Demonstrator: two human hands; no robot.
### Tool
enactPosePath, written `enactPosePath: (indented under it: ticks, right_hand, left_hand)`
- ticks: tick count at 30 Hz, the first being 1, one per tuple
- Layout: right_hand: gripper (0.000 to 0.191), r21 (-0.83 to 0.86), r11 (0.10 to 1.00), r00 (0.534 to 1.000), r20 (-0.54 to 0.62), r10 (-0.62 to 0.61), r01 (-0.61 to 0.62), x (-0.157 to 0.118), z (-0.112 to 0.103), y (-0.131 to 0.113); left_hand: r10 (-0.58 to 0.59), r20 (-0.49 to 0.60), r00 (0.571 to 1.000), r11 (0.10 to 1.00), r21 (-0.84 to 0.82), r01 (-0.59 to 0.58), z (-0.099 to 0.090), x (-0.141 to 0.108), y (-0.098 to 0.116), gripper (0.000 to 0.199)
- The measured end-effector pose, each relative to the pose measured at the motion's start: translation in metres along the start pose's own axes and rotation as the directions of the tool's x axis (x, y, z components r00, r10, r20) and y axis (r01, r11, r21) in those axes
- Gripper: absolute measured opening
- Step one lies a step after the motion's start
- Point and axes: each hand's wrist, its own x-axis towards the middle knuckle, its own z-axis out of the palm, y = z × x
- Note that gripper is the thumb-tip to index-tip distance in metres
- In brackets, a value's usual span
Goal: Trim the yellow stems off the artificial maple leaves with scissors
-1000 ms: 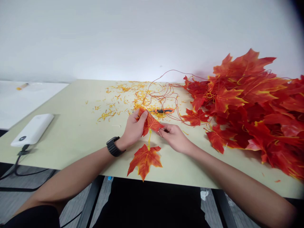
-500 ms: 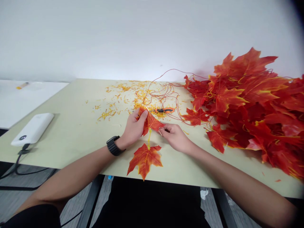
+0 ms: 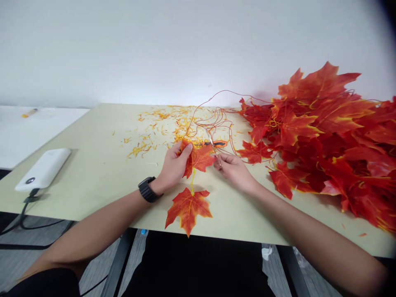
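Note:
My left hand [image 3: 175, 166] pinches an orange-red artificial maple leaf [image 3: 199, 159] between thumb and fingers, and a black watch [image 3: 147, 189] sits on that wrist. A yellow stem [image 3: 192, 181] runs from this leaf to a second maple leaf [image 3: 188, 210] lying on the table. My right hand [image 3: 234, 172] sits beside the held leaf, its fingers closed on a thin silver wire or pin [image 3: 211, 141]. The wire's tip points up and away, over an orange-and-black tool handle [image 3: 219, 144].
Tangled thin red wires [image 3: 213, 119] and yellow scraps [image 3: 161, 132] lie on the pale green table [image 3: 93, 173]. A large heap of red maple leaves [image 3: 321, 132] fills the right side. A white power bank [image 3: 43, 170] with a cable lies at left.
My right hand has moved up and to the right, and the thin silver piece now sticks out farther, pointing up and away from the leaf. The left hand and leaf have barely moved.

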Motion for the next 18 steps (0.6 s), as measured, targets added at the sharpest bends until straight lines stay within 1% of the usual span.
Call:
enactPosePath:
  ticks: [2, 6, 13, 18]
  right_hand:
    - [0.069, 0.020, 1.000, 0.999, -0.030, 0.016, -0.016, 0.000, -0.004, -0.005]
    - [0.076, 0.058, 0.998, 0.999, -0.028, 0.027, -0.026, -0.002, -0.009, -0.014]
    - [0.081, 0.093, 0.995, 0.998, -0.026, 0.051, -0.048, -0.004, -0.009, -0.019]
    - [0.079, 0.070, 0.998, 1.000, -0.031, -0.005, 0.007, -0.009, -0.009, -0.025]
  left_hand:
    - [0.004, 0.004, 1.000, 1.000, -0.005, -0.004, 0.000, 0.000, 0.001, 0.040]
    - [0.019, 0.015, 1.000, 1.000, 0.021, -0.020, 0.000, 0.001, 0.003, 0.041]
    - [0.032, 0.027, 0.999, 0.995, 0.097, -0.034, -0.002, 0.002, 0.001, 0.044]
    - [0.009, 0.053, 0.999, 0.994, 0.113, -0.015, -0.002, 0.002, 0.001, 0.045]
